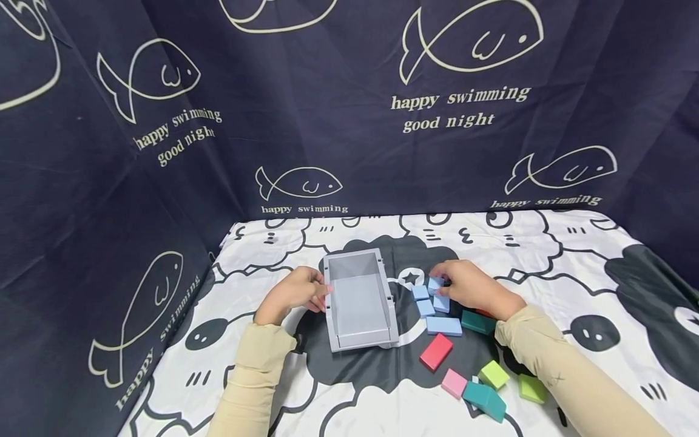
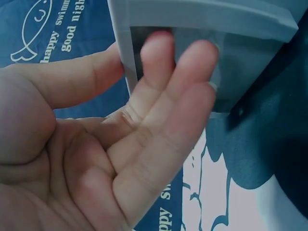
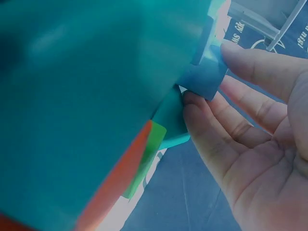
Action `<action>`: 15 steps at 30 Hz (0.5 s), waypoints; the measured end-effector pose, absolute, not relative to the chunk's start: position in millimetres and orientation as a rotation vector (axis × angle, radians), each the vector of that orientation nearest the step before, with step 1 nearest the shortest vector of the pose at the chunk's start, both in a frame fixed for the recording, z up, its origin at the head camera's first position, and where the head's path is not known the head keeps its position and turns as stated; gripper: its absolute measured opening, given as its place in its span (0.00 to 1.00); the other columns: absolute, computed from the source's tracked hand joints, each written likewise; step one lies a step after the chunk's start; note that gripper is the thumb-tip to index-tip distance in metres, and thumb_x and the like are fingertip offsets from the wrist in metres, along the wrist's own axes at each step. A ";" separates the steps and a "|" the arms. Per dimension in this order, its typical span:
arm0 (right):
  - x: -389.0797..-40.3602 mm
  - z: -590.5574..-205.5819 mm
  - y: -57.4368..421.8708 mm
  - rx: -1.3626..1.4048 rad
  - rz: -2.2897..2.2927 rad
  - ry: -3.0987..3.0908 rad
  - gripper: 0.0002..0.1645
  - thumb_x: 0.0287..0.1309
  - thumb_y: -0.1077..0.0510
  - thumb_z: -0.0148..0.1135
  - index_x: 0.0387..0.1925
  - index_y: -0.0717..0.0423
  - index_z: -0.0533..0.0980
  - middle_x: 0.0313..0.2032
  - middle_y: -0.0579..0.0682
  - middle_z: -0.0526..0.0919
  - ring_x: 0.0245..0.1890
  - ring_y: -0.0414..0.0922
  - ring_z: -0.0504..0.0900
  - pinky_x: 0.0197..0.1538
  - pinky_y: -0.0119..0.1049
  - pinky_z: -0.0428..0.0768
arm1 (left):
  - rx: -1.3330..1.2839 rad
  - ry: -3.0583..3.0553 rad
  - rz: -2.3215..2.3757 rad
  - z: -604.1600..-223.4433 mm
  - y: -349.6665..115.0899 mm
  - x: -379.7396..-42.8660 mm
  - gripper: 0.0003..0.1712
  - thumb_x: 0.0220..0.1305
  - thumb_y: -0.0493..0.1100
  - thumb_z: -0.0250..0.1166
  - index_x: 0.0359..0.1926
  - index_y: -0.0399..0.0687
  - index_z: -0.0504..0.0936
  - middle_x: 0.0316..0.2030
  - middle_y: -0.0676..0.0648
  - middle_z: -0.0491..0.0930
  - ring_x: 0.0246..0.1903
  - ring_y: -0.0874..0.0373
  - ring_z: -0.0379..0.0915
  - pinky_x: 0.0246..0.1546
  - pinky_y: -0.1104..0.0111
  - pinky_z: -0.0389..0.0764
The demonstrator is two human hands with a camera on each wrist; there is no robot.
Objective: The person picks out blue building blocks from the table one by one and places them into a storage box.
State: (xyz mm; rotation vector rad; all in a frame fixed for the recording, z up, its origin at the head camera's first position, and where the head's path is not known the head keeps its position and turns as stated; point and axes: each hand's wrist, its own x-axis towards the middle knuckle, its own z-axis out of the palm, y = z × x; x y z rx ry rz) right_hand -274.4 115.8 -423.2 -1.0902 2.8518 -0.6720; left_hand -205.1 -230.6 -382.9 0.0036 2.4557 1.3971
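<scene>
Fingertips (image 3: pixel 192 101) of the right hand (image 1: pixel 471 289) pinch a small light-blue block (image 1: pixel 435 284), thumb on one face and fingers on the other; in the right wrist view the block (image 3: pixel 204 77) shows as a smooth, flat-sided piece with square corners. The left hand (image 1: pixel 292 294) holds the left wall of a grey tray (image 1: pixel 359 301): its thumb lies outside the wall, and two nearly straight fingers (image 2: pixel 159 72) lie against the wall's other face, so the wall is lightly clamped between them.

The tray is a matte, smooth, open-topped rectangular box with thin upright walls and a flat floor. It stands near the middle of the table (image 1: pixel 546 255), its long axis running from the near edge toward the far edge, the far end slightly narrower in view. The pinched block is just right of the tray's far right corner.

Around it lie more blue blocks (image 1: pixel 443 326), flat and rectangular, clustered just beside the tray's right wall, some touching each other. A dark teal block (image 1: pixel 476 321) lies under the right wrist. Nearer the front edge sit a red slab (image 1: pixel 435 351), a pink block (image 1: pixel 454 383), two lime-green cubes (image 1: pixel 494 374) and a teal wedge (image 1: pixel 485 400), all painted, hard-edged and loosely scattered.

Cloth with a black-and-white sheep pattern covers the table. A dark navy curtain (image 1: pixel 327 109) printed with fish outlines hangs behind and to the left. Both forearms wear beige sleeves (image 1: pixel 256 370).
</scene>
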 end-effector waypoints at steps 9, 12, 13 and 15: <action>-273.2 -427.2 116.3 -1.058 -0.709 2.872 0.18 0.47 0.65 0.70 0.42 0.67 0.80 0.37 0.58 0.85 0.34 0.48 0.80 0.38 0.50 0.82 | -0.026 2.438 1.416 -384.2 -227.9 -204.6 0.10 0.63 0.35 0.61 0.27 0.35 0.72 0.16 0.43 0.78 0.19 0.50 0.80 0.23 0.62 0.86; -274.0 -428.7 116.2 -1.074 -0.715 2.876 0.18 0.47 0.65 0.71 0.42 0.66 0.81 0.36 0.58 0.85 0.34 0.48 0.81 0.38 0.49 0.82 | -0.034 2.434 1.419 -384.4 -228.4 -204.5 0.10 0.63 0.35 0.61 0.26 0.36 0.72 0.16 0.43 0.78 0.19 0.50 0.80 0.22 0.63 0.86; -274.3 -429.2 116.3 -1.084 -0.718 2.878 0.18 0.46 0.65 0.71 0.42 0.66 0.81 0.36 0.58 0.85 0.34 0.48 0.81 0.38 0.49 0.82 | -0.035 2.434 1.420 -384.0 -228.5 -204.4 0.10 0.63 0.35 0.61 0.26 0.35 0.72 0.16 0.43 0.78 0.19 0.50 0.80 0.22 0.64 0.86; -274.9 -430.0 116.5 -1.099 -0.732 2.884 0.17 0.46 0.65 0.71 0.41 0.66 0.81 0.36 0.58 0.85 0.34 0.48 0.81 0.38 0.49 0.82 | -0.033 2.435 1.422 -383.4 -228.6 -204.0 0.10 0.63 0.35 0.61 0.26 0.35 0.72 0.16 0.43 0.78 0.19 0.50 0.80 0.22 0.64 0.86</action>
